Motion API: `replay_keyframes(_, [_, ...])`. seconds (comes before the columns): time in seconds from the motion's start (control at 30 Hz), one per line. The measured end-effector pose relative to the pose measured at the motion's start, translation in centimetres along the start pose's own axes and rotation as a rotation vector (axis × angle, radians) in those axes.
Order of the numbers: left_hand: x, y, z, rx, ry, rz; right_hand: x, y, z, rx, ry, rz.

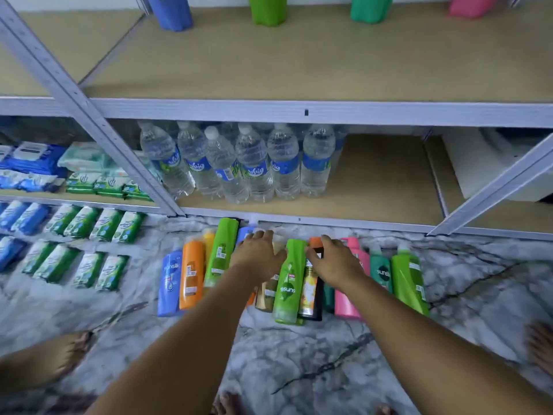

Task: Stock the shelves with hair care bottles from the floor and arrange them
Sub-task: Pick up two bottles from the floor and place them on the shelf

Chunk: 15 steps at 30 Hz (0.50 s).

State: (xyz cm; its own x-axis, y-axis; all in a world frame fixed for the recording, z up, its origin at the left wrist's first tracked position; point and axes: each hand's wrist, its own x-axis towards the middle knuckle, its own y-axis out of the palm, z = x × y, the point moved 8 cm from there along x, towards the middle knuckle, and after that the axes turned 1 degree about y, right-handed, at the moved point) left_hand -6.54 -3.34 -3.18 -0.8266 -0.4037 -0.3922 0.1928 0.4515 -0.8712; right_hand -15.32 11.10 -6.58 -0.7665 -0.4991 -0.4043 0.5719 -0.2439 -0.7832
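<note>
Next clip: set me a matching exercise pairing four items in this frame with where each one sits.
Items:
1. water bottles
2. pink bottle
3. blue bottle
4. green packets

Places:
A. upper shelf, at the back
B. floor, left of the shampoo row
C. lower shelf
D. floor, just right of the right hand

Pairs: 1-C, 2-D, 3-A, 4-B
</note>
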Motion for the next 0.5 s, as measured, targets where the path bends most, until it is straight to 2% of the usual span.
replay_keyframes(0.17, [0.0, 6.5, 0.2, -0.071, -0.040, 0.076, 0.2, 4.3, -3.0, 0.104, 0.101, 0.015])
replay_keyframes(0.5, [2.4, 15.0, 3.0, -0.317, -0.244, 0.081, 3.7, 10.3, -7.4, 0.256, 0.230, -0.020])
